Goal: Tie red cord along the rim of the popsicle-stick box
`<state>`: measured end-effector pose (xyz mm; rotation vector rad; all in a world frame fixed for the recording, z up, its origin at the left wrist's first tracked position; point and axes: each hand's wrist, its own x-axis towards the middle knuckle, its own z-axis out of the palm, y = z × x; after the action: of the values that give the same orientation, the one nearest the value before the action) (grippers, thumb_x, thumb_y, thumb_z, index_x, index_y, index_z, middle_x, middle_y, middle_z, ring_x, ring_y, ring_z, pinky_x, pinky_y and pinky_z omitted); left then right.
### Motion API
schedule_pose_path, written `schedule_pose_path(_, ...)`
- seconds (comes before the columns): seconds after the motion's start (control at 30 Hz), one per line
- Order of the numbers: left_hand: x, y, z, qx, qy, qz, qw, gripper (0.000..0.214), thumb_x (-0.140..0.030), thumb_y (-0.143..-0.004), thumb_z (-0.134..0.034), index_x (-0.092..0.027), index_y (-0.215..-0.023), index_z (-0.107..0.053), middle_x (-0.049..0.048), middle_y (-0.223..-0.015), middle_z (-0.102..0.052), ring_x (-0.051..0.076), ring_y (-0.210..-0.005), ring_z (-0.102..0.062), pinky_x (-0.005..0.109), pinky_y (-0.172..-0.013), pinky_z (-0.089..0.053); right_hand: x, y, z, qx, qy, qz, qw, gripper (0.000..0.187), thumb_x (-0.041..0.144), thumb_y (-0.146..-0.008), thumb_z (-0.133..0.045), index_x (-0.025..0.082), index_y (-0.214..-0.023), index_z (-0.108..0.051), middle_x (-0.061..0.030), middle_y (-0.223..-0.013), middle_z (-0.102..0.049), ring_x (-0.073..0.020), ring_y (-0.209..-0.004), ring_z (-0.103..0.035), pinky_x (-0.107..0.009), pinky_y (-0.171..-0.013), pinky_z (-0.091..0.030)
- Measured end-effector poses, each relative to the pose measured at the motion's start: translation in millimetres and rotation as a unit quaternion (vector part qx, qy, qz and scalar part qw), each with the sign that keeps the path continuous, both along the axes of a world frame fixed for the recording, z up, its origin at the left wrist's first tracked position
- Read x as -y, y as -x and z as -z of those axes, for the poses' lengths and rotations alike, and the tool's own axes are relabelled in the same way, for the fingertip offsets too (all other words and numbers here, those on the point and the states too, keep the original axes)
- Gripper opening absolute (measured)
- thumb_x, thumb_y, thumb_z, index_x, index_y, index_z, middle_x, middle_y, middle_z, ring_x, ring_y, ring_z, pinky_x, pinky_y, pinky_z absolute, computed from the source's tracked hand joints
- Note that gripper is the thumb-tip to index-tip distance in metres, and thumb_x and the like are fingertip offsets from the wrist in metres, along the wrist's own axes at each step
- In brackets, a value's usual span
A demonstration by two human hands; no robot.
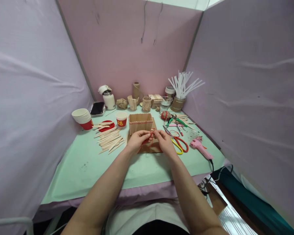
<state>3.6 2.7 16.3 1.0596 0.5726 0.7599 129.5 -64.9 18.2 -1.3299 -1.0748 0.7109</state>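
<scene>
My left hand (137,141) and my right hand (164,141) meet over the middle of the green table (83,166). Both pinch a thin red string (152,132) between their fingertips, and the string loops down between them. Right behind the hands stands a small box of wooden craft sticks (140,123) with a red trim along its top edge. It rests on a brown card sheet (155,148). A pile of loose wooden sticks (110,138) lies left of my left hand.
Red and yellow scissors (179,143) and a pink glue gun (200,147) lie to the right. A stack of paper cups (82,118), a red lid, a single cup (121,119), twine, a flask and a jar of white straws (180,94) line the back. Fabric walls enclose the table.
</scene>
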Motion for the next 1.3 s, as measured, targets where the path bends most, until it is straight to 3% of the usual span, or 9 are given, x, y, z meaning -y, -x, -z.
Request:
schedule_pose_path(0.23, 0, -2, 5.7, -0.002, -0.046, -0.001, 0.999, 0.028, -0.025, -0.057, -0.076, -0.012, -0.078, -0.063, 0.0003, -0.07, -0.061, 0.006, -0.059, -0.052, 0.02, -0.058, -0.04, 2, 4, -1.1, -0.072, 0.027, -0.008, 0.997, 0.038, 0.054, -0.071, -0.058, 0.019, -0.083, -0.059, -0.0033, -0.076, -0.062, -0.0165, -0.064, -0.058, -0.026, -0.049, -0.049)
schedule_pose_path(0.5, 7, -1, -3.8, -0.039, -0.02, 0.017, 0.999, 0.03, -0.032, -0.062, -0.074, -0.013, -0.077, -0.055, -0.0011, -0.065, -0.055, 0.005, -0.051, -0.047, 0.018, -0.048, -0.035, 2, 3, 0.2, -0.073, -0.001, 0.017, 0.997, 0.033, 0.051, -0.071, -0.06, 0.02, -0.079, -0.057, -0.0018, -0.075, -0.062, -0.016, -0.067, -0.057, -0.028, -0.058, -0.049)
schedule_pose_path(0.73, 5, 4, -0.3, -0.06, 0.038, 0.138, 0.988, 0.03, -0.038, -0.064, -0.072, -0.013, -0.07, -0.056, -0.0017, -0.058, -0.051, 0.001, -0.039, -0.029, 0.018, -0.039, -0.017, 6, 0, 0.2, -0.029, -0.025, -0.002, 0.999, 0.023, 0.041, -0.074, -0.059, 0.019, -0.079, -0.056, -0.0022, -0.077, -0.061, -0.0154, -0.072, -0.056, -0.029, -0.069, -0.048)
schedule_pose_path(0.87, 5, 3, -1.1, -0.083, 0.022, 0.076, 0.993, 0.028, -0.037, -0.061, -0.074, -0.014, -0.07, -0.06, -0.0065, -0.045, -0.038, 0.002, -0.037, -0.025, 0.02, -0.04, -0.013, 10, -5, 1.8, 0.074, -0.039, 0.007, 0.996, 0.015, 0.034, -0.077, -0.054, 0.019, -0.079, -0.055, -0.0016, -0.077, -0.059, -0.0154, -0.074, -0.055, -0.03, -0.073, -0.046)
schedule_pose_path(1.03, 5, 0, -4.9, -0.137, -0.143, -0.058, 0.978, 0.021, -0.035, -0.064, -0.069, -0.015, -0.072, -0.068, 0.0002, -0.063, -0.06, 0.008, -0.052, -0.045, 0.022, -0.051, -0.033, 14, -9, 0.5, 0.25, -0.08, 0.039, 0.964, 0.016, 0.024, -0.079, -0.05, 0.021, -0.094, -0.054, -0.0049, -0.091, -0.058, -0.018, -0.082, -0.054, -0.034, -0.08, -0.042)
schedule_pose_path(1.17, 5, -1, -4.2, -0.144, -0.217, -0.089, 0.961, 0.016, -0.031, -0.066, -0.067, -0.016, -0.072, -0.07, 0.0029, -0.071, -0.066, 0.014, -0.065, -0.055, 0.025, -0.063, -0.041, 16, -8, -0.2, 0.359, -0.118, 0.061, 0.924, 0.022, 0.022, -0.081, -0.05, 0.023, -0.102, -0.057, -0.0088, -0.103, -0.053, -0.0221, -0.097, -0.051, -0.038, -0.086, -0.039)
schedule_pose_path(1.3, 6, -1, -4.0, -0.151, -0.254, -0.092, 0.951, 0.015, -0.03, -0.068, -0.066, -0.017, -0.072, -0.07, 0.0041, -0.072, -0.068, 0.016, -0.07, -0.058, 0.026, -0.066, -0.043, 16, -8, -0.2, 0.371, -0.126, 0.07, 0.917, 0.013, 0.026, -0.083, -0.051, 0.024, -0.09, -0.063, -0.0075, -0.095, -0.057, -0.0224, -0.093, -0.051, -0.039, -0.084, -0.04)
